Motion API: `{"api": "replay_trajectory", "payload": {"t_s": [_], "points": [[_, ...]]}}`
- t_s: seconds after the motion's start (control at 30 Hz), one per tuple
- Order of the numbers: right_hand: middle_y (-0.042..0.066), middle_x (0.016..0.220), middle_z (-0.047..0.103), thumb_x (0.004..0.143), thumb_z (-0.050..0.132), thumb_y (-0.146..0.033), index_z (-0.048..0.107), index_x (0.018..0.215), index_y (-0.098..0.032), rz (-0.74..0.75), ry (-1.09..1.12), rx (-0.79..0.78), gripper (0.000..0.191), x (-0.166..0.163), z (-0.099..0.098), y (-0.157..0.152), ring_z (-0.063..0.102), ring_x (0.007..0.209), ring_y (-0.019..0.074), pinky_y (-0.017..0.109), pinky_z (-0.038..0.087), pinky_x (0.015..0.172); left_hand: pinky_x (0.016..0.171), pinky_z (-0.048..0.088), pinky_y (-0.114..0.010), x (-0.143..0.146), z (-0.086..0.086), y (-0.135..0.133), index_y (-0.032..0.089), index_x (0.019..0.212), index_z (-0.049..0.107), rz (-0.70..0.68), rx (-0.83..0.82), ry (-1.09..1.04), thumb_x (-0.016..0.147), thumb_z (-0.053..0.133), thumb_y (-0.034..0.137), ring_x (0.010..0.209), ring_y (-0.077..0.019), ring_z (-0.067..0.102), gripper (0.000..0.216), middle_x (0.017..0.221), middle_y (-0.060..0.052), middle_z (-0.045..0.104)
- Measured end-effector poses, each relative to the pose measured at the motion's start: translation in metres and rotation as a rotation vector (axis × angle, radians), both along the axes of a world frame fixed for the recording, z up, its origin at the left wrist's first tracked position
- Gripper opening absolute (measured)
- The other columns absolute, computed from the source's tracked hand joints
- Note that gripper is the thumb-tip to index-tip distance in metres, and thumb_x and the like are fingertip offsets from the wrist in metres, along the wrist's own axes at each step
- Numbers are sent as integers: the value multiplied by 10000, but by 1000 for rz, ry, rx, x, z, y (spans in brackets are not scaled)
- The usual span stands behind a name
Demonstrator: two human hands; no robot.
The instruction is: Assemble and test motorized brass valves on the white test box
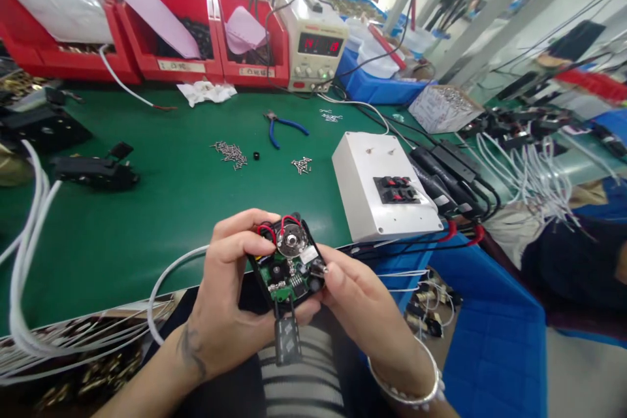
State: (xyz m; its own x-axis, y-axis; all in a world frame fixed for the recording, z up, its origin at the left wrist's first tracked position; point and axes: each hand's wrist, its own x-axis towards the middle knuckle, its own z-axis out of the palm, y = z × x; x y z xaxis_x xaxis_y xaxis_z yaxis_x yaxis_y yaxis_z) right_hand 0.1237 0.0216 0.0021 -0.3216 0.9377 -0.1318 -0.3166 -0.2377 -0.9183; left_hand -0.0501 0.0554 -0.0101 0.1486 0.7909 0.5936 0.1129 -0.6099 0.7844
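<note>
Between both hands, over the near edge of the bench, is a small black electronic device with its inside showing. A green circuit board, a round metal disc like a speaker, and red wires are visible in it. My left hand grips its left side, thumb and fingers around the housing. Around the right side is my right hand, its thumb near a small metal part on the board. A dark flap hangs from the device's lower edge. The fingers beneath the housing are partly hidden.
Blue-handled cutters and small piles of screws lie on the green bench. A white switch box stands to the right. Behind are red bins and a power supply. White cables loop at the left.
</note>
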Motion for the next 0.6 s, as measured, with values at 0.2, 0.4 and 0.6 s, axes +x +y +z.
{"api": "replay_trajectory", "payload": {"t_s": [0.2, 0.4, 0.6], "points": [[-19, 1406, 624, 1064, 574, -371, 630, 1416, -349, -66, -101, 106, 357, 8, 12, -4, 574, 1337, 117, 228, 435, 1189, 1061, 548, -470, 2, -11, -3, 288, 1305, 557, -40, -79, -85, 587, 995, 182, 1235, -281, 625, 848, 1303, -94, 617], [-13, 1396, 632, 1060, 580, -335, 636, 1412, -328, -125, -143, 150, 356, 3, 12, -7, 597, 1310, 99, 194, 457, 1163, 1124, 507, -540, -8, -10, -7, 324, 1374, 527, -48, -88, 59, 644, 976, 228, 1325, -337, 583, 862, 1471, -127, 521], [-5, 1006, 759, 1068, 549, -378, 565, 1484, -270, -126, -285, 158, 430, 1, 11, -9, 725, 837, 72, 114, 594, 800, 1245, 375, -355, -18, -1, -8, 258, 1517, 406, -121, 10, 267, 726, 927, 365, 1491, -248, 413, 953, 1604, -128, 376]]}}
